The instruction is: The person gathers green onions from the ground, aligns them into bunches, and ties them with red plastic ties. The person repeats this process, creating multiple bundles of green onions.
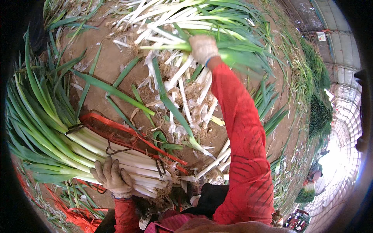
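A thick bundle of long green onions (137, 157) lies before me at the lower left, roots to the right and leaves to the left. Dark ties (75, 128) cross it near the leaves and by the roots. My left hand (113, 177), in a soiled knit glove, presses over the white stalks with its fingers curled on them. Farther out, my gloved right hand (203, 49) is closed around a green onion (167, 47) above a loose heap of green onions (186, 21). Its leaves blur to the right of my fist.
A red strap (116, 121) runs along the bundle's far side. Red plastic strips (80, 218) lie lower left. Loose leaves (172, 107) and rooted stalks (204, 93) litter the soil floor (107, 61). Piled greens (319, 113) line the right, near a distant person (315, 173).
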`<state>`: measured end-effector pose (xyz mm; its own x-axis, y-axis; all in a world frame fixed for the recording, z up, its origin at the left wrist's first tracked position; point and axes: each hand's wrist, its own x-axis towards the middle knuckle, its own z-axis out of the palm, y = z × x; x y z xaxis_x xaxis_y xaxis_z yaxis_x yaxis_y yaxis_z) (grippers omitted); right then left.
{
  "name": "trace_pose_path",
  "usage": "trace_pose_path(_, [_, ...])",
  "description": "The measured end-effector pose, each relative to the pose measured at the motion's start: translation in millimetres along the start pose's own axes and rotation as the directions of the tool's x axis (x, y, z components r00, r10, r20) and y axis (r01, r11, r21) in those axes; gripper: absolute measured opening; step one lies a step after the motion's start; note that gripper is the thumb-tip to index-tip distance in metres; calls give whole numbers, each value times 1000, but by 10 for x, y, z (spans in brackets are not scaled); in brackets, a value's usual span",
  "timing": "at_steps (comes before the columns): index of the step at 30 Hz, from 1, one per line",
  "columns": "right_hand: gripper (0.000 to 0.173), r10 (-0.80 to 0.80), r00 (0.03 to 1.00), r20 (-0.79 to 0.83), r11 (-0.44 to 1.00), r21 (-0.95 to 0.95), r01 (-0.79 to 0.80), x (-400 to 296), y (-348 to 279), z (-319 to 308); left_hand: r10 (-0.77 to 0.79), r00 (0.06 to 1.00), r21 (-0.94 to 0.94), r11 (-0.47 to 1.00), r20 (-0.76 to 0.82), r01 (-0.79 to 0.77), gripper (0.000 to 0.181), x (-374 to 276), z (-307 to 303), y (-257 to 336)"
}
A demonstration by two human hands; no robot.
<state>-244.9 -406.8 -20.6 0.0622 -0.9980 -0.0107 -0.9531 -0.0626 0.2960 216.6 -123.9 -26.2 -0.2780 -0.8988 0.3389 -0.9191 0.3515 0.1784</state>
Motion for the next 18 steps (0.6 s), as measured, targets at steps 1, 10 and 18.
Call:
trace_pose_path(1, [20, -7, 1000, -30, 997, -83, 5, -225, -10, -75, -2, 1000, -16, 1000, 2, 2, 31, 21, 19, 19])
trace_pose_path(10, [34, 204, 979, -14, 953, -226, -202, -53, 770, -293, -3, 999, 18, 1000, 43, 2, 37, -35, 22, -14])
trace_pose_path(18, [94, 66, 990, 122, 998, 7, -67, 904, 238, -153, -23, 1000, 56, 998, 10, 23, 36, -33, 53, -26])
